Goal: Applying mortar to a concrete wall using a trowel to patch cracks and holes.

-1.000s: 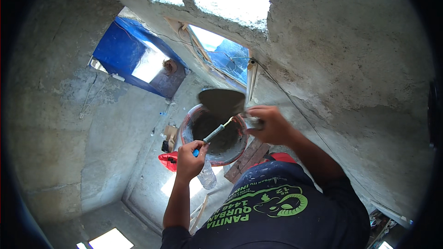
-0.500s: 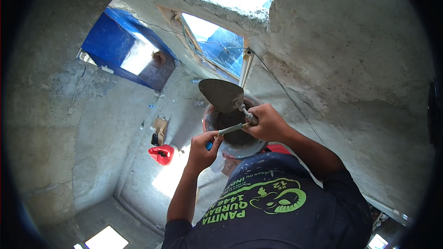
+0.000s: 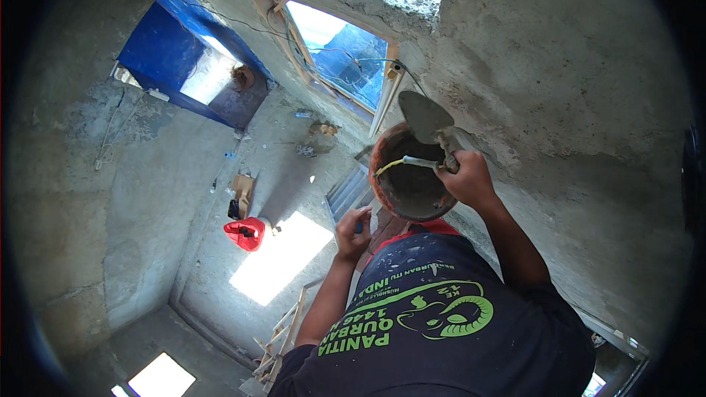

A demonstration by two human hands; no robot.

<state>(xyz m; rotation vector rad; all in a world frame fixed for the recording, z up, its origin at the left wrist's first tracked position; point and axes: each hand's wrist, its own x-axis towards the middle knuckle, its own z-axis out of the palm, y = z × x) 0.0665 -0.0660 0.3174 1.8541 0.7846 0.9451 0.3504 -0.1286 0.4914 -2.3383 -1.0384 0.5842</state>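
My right hand [image 3: 471, 179] is closed around the handle of a trowel [image 3: 425, 115], whose grey, mortar-smeared blade points up and away from me. The same hand also grips one end of the bucket's carrying handle [image 3: 421, 162], a grey tube with a yellow cord running to the rim. Below it the round bucket [image 3: 377, 169] shows its dark, dirty inside and reddish rim; it is close to the wall. My left hand [image 3: 353, 235] is curled shut, apart from the bucket on its left side, with a small blue thing showing at the fingers.
A rough plastered wall [image 3: 559, 103] rises close on the right, with a framed window opening [image 3: 346, 51] ahead. On the floor at left lie a red bag [image 3: 245, 234] and a piece of cardboard [image 3: 243, 190]. A wooden frame [image 3: 283, 331] stands near my left arm.
My left hand has let go of the bucket handle and dropped away to the lower right. The right hand has carried the trowel and bucket rightward toward the wall.
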